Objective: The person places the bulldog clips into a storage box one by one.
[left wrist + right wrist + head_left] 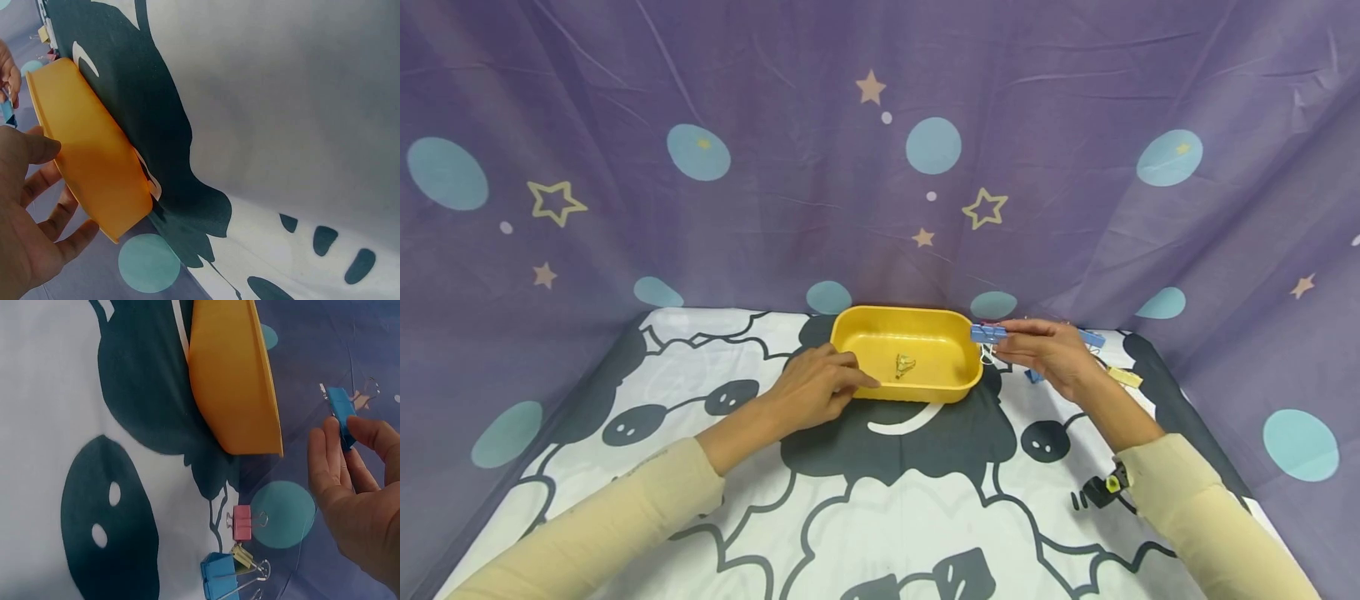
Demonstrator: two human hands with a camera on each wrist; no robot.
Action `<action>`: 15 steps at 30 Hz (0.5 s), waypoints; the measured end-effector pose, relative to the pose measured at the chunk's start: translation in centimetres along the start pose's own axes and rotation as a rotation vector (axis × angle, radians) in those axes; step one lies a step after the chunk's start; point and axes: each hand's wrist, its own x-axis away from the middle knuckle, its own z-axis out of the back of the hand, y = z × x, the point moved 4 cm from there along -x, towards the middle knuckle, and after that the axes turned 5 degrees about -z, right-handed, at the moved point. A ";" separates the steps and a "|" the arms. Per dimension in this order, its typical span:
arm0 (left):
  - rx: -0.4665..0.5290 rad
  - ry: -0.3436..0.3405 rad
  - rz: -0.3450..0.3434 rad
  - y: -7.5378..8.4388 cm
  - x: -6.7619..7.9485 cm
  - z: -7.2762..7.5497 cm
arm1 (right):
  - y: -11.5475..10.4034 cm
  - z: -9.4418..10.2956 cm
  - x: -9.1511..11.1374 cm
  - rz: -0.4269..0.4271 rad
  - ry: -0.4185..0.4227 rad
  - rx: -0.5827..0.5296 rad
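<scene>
left hand [817, 385] fingers relaxed, right hand [1047, 350] pinching

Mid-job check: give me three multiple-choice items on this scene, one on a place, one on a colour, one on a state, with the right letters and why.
1. Where is the left hand?
A. at the near left rim of the yellow tray
B. flat on the purple backdrop
C. inside the tray

2. What colour is the binder clip pinched by the right hand?
A. pink
B. blue
C. gold

3. What does the tray hold?
A. nothing
B. one small gold clip
C. a full heap of clips

Answers: 1 A, the left wrist view shows fingers against the tray's outer wall. 2 B, the right wrist view shows a blue clip between thumb and fingers. 3 B, the head view shows a single small gold clip on the tray floor.
</scene>
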 end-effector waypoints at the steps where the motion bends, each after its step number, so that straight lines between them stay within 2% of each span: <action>1: -0.003 0.000 0.000 0.0 0.0 0.0 | 0.0 -0.2 -0.1 0.008 0.003 0.010; 8: -0.004 0.000 0.005 -0.1 0.0 -0.1 | 0.0 -1.4 -0.6 0.035 0.042 0.059; 15: -0.003 0.002 0.010 -0.1 0.0 -0.2 | -0.2 -2.6 -0.9 0.069 0.063 0.182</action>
